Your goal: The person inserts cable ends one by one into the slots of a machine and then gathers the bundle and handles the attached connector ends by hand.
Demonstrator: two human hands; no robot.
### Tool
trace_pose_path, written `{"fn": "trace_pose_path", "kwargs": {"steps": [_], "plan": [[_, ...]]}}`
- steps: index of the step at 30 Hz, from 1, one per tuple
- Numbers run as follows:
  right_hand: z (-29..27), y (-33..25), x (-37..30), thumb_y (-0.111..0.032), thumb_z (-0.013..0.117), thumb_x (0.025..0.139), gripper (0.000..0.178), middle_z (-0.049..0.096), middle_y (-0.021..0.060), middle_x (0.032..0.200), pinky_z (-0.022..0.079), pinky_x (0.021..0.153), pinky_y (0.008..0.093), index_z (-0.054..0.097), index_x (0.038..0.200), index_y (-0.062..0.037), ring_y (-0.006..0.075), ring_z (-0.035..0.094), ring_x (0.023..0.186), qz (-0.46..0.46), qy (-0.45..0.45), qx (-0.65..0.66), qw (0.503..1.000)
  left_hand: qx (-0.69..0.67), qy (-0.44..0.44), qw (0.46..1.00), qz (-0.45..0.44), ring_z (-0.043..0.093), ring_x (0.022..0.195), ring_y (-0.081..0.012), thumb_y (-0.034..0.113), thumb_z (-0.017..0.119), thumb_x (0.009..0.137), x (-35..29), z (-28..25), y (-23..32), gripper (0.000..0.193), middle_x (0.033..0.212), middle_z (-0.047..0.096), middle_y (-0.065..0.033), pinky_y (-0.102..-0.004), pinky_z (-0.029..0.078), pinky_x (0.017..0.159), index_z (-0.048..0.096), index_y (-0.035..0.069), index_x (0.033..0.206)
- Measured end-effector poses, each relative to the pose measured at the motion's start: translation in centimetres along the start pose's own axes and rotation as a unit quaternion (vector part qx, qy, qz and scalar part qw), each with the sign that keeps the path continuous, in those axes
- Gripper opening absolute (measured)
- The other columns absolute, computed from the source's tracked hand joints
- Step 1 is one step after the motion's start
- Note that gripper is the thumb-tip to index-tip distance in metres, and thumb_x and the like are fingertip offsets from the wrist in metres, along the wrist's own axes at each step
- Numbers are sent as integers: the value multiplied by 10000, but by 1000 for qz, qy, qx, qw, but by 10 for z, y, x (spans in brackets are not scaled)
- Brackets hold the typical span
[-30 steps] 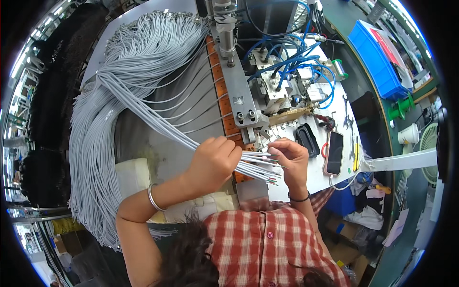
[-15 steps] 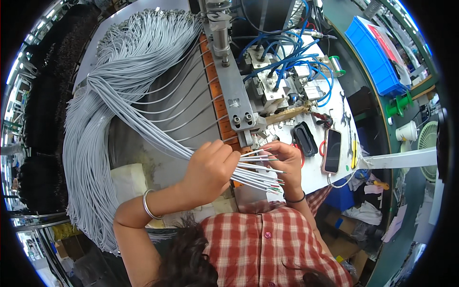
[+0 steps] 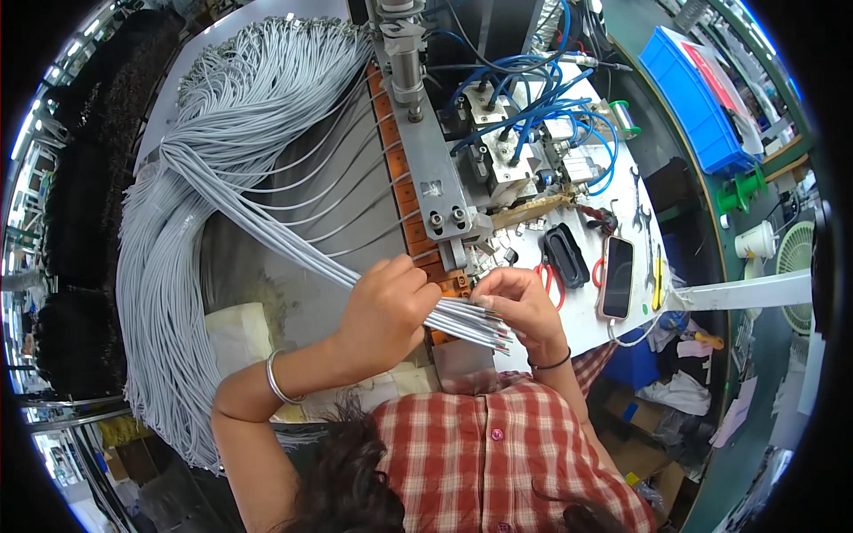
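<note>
Cables point(image 3: 458, 323) in left grip point(image 3: 391, 302), right grip point(image 3: 522, 307) curled at tips point(image 3: 503, 337)

The grey cables point(image 3: 275, 235) form a narrow, slightly sagging bundle, slanting from upper left down to the left hand point(image 3: 391, 302), which grips it near the ends. Beyond the fist, the ends spread slightly, pointing right and downward, with reddish and dark tips. The right hand point(image 3: 515, 306) is at the uppermost ends.
</note>
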State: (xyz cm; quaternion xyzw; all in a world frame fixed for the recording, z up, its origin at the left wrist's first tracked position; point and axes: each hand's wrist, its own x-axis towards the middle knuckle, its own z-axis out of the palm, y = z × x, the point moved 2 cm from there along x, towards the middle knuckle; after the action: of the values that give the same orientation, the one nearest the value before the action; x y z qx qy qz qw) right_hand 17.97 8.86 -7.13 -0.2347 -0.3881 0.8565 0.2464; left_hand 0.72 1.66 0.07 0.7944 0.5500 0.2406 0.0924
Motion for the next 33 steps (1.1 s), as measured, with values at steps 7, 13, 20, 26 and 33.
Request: {"fn": "trace_pose_path", "kwargs": {"steps": [7,13,20,26,33], "plan": [[-6,-6,-2,-40,619,802,76,623,58,722,442,542,201,605,848,20,79,558,588,-33,51,-54,997,-18,3,1000,8,453,707,-261,-25,563,526,2,2,2,221,701,466,-78,-366,366,614,538,35,737],[-11,0,2,-76,599,829,80,578,17,668,379,465,185,576,806,-4,50,487,528,-60,126,-226,964,1,13,999,38,458,716,-257,-26,569,536,0,7,2,202,709,472,-80,-368,364,637,522,38,722],[-13,5,5,-127,568,861,105,539,-9,664,340,469,173,560,840,-24,37,448,554,47,53,-124,990,30,-34,999,-8,467,709,-248,-15,585,548,-5,1,6,188,682,468,-79,-363,358,647,529,43,717],[-13,-5,-3,-131,582,856,92,579,3,717,401,524,182,584,874,-40,50,523,616,-59,136,-304,941,81,-18,996,34,471,692,-257,-7,583,553,0,13,1,230,670,466,-79,-356,359,624,548,31,777],[83,-104,-96,-154,577,841,134,622,76,845,496,641,339,596,934,-59,215,619,737,-470,-168,-405,766,9,-24,1000,12,480,657,-256,-5,568,578,-2,-5,13,285,671,468,-80,-357,371,586,573,40,859]]}}
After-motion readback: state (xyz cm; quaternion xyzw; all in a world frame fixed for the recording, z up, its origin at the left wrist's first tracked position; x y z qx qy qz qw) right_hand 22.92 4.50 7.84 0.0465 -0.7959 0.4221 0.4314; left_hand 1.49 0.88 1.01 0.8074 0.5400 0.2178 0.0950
